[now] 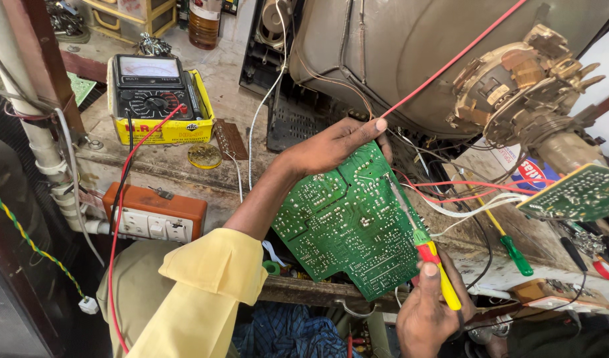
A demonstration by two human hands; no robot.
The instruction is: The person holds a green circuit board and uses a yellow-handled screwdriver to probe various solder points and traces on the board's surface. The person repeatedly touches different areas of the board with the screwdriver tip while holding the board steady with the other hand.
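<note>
— What have you got in your hands?

— My left hand (331, 146) is closed over the top edge of a green circuit board (347, 222), thumb on the solder side, the fingers curled behind it out of sight. I hold the board up, tilted, solder side toward me, in front of the workbench (185, 172).

— And the other hand?

— My right hand (427, 311) is wrapped around the yellow and red handle of a screwdriver (427, 255), thumb pressed on the red part. The shaft runs up and left, lying across the board's surface. Its tip looks to touch the board near the upper right, though I cannot tell exactly which spot.

— What is around you?

— Behind the board sits the grey back of a picture tube (410, 53), with its coil-wrapped neck (530, 93) to the right. A thin red wire (450, 63) runs across the tube. A 2nd, smaller green board (576, 192) hangs at the right, and a green-handled screwdriver (513, 248) lies on the bench below it.

— And to your left?

— An analog multimeter (152, 89) rests in a yellow box (162, 129), well apart from the board. Its red lead (119, 219) drops past an orange switch and socket box (155, 212).
</note>
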